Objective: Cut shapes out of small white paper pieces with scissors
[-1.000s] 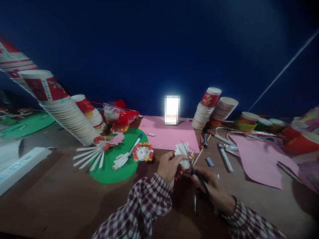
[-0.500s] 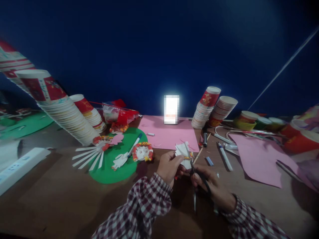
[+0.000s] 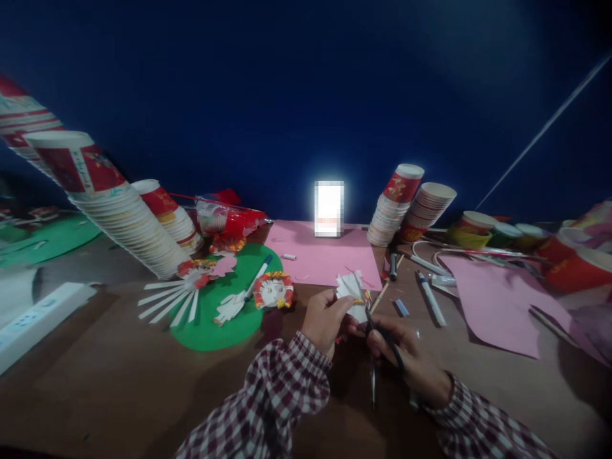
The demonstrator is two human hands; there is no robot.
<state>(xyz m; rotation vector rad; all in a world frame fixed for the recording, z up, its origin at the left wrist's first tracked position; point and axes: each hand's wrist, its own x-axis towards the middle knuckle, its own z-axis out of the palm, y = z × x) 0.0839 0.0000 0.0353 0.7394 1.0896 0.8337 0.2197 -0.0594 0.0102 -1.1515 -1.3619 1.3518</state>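
Note:
My left hand (image 3: 324, 319) pinches a white paper cutout (image 3: 351, 288) with notched edges and a bit of yellow and red on it. A pair of dark-handled scissors (image 3: 393, 349) is in my right hand (image 3: 414, 360), close against the cutout's right edge. Part of the scissors points down below the hands; whether the blades are on the paper I cannot tell. To the left, a round paper lion face (image 3: 273, 291) with a red and yellow rim lies by a white hand-shaped cutout (image 3: 231, 308) and a blue-capped marker (image 3: 258, 276) on a green sheet (image 3: 201, 338).
Leaning stacks of paper cups (image 3: 129, 223) stand at the left, with more cup stacks (image 3: 388, 210) at the back right. Pink paper (image 3: 306, 271) lies ahead, and another pink sheet (image 3: 497, 319) at the right near a marker (image 3: 431, 299). A white power strip (image 3: 43, 322) sits far left.
Almost nothing differs. Both hands keep their hold on the cutout and the scissors, with only a very slight shift of the whole view.

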